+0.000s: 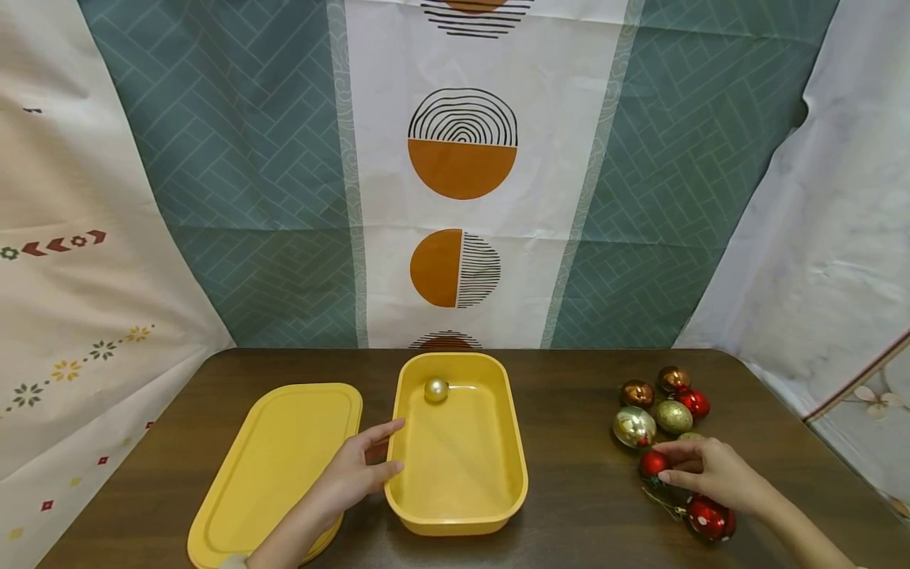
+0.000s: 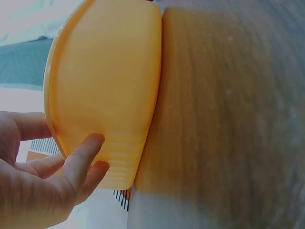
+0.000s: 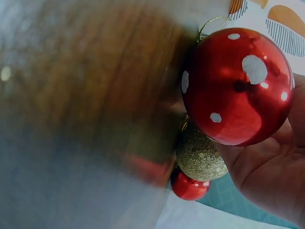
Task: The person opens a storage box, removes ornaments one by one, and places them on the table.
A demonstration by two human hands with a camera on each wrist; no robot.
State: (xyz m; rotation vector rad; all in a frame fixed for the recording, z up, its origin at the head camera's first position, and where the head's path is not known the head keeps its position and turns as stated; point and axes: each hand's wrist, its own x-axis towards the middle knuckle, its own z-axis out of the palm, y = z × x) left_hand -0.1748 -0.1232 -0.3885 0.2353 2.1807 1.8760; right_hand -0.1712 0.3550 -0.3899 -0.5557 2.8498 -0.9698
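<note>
My left hand (image 1: 355, 468) is at the left rim of a yellow plastic container (image 1: 455, 521). In the left wrist view, some fingers press the container's outer wall while others hook over its rim. Inside, near the far end, lies a small gold ball ornament (image 1: 436, 390). My right hand (image 1: 718, 474) pinches a small red ball ornament (image 1: 652, 464) low over the table. Close by that hand sits a red ornament with white dots (image 1: 709, 518) and a gold cord; it looms large in the right wrist view, hiding the held ball.
A yellow lid (image 1: 284, 458) lies flat left of the container. Beyond my right hand, several ornaments cluster: a shiny gold ball (image 1: 633, 427), a glittery gold ball (image 1: 673, 416), a red ball (image 1: 693, 403) and brown ones (image 1: 637, 393). Patterned cloth (image 1: 455, 197) hangs behind the wooden table (image 1: 569, 474).
</note>
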